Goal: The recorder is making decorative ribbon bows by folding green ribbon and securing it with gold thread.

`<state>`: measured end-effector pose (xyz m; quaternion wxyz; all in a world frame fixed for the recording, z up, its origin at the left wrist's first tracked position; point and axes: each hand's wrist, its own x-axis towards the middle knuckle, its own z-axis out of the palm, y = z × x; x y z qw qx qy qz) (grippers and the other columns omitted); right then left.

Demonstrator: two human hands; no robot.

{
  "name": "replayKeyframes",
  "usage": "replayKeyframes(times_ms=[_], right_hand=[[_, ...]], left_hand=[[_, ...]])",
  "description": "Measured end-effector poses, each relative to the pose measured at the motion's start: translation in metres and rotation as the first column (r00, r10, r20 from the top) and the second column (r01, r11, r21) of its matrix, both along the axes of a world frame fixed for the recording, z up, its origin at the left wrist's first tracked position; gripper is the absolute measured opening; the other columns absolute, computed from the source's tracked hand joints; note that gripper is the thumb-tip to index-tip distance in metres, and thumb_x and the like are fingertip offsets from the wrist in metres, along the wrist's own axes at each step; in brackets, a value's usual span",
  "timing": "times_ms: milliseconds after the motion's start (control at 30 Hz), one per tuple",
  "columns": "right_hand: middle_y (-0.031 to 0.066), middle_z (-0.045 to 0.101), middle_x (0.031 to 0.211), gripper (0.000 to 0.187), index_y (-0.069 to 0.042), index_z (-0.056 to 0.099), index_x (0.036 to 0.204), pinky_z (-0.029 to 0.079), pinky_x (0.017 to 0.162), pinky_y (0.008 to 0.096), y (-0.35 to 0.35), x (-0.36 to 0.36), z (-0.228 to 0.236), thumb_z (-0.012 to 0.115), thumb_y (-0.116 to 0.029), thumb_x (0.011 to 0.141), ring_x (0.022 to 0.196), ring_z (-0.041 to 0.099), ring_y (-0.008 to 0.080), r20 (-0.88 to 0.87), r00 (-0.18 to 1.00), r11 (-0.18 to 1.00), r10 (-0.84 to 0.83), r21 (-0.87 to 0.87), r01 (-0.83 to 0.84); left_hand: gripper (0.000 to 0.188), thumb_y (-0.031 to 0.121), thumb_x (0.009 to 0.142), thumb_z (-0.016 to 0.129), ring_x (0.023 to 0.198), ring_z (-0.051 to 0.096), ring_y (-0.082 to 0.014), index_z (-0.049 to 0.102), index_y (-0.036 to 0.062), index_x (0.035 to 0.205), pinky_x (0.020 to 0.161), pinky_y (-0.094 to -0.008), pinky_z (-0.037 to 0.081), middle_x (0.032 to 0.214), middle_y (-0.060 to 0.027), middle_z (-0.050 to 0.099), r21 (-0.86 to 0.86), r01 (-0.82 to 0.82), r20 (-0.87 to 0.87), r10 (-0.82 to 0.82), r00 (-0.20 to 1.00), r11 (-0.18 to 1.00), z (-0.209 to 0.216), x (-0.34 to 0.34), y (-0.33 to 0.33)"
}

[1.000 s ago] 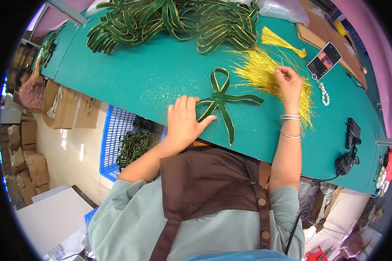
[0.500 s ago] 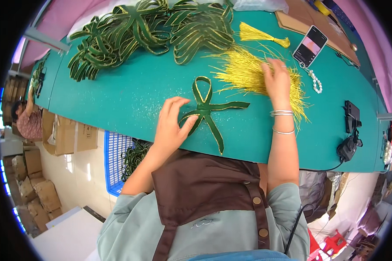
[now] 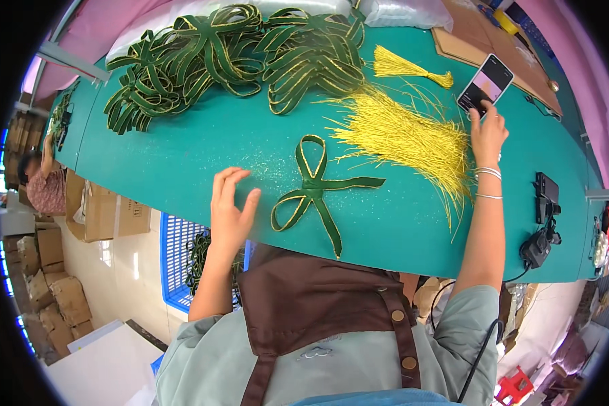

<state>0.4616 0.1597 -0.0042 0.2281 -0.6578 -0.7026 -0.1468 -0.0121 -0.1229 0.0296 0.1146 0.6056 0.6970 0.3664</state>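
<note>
A dark green ribbon bow [image 3: 312, 184] with gold edges lies on the green table [image 3: 183, 166], two loops and two loose tails spread out. Just left of it my left hand [image 3: 231, 206] hovers, fingers apart and nothing in them. My right hand [image 3: 488, 135] reaches to the lower edge of a smartphone [image 3: 484, 82] with a lit screen. Its fingers are spread and seem to touch the screen. Between the bow and my right arm lies a loose spread of yellow metallic strands [image 3: 406, 139]. A tied yellow bundle [image 3: 409, 65] rests beyond them.
Heaped green ribbon bows [image 3: 210, 57] cover the far left of the table. A black device with a cable [image 3: 545, 216] sits at the right. A blue plastic basket [image 3: 172, 260] holds more ribbon below the table edge. Another person [image 3: 44, 179] works at far left.
My right hand has moved from the yellow strands to the phone on the right. The left hand has let go of the bow and drawn back to the left.
</note>
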Motion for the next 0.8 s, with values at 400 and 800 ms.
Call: replayKeyframes(times_ms=[400,800], right_hand=[[0.0116,0.073,0.092,0.015,-0.008,0.075,0.095,0.054,0.076,0.0403,-0.062,-0.145,0.029,0.073,-0.020,0.086,0.086,0.069,0.0295,-0.231,0.863,0.870,0.449,-0.108,-0.482],[0.0116,0.073,0.084,0.011,-0.008,0.077,0.091,0.052,0.068,0.0350,-0.063,-0.139,0.027,0.074,-0.017,0.085,0.071,0.066,0.0237,-0.359,0.876,0.934,0.322,-0.033,-0.357]], left_hand=[[0.030,0.007,0.087,0.073,0.116,0.059,-0.0335,0.064,0.0036,0.116,0.098,-0.0413,0.049,0.125,-0.0153,0.057,0.014,0.036,0.027,-0.037,0.999,0.999,0.003,0.008,0.017],[0.025,0.007,0.087,0.073,0.114,0.060,-0.0320,0.066,0.0032,0.111,0.097,-0.0400,0.049,0.122,-0.0143,0.060,0.062,0.045,0.041,-0.047,0.998,0.997,-0.005,0.002,-0.001]])
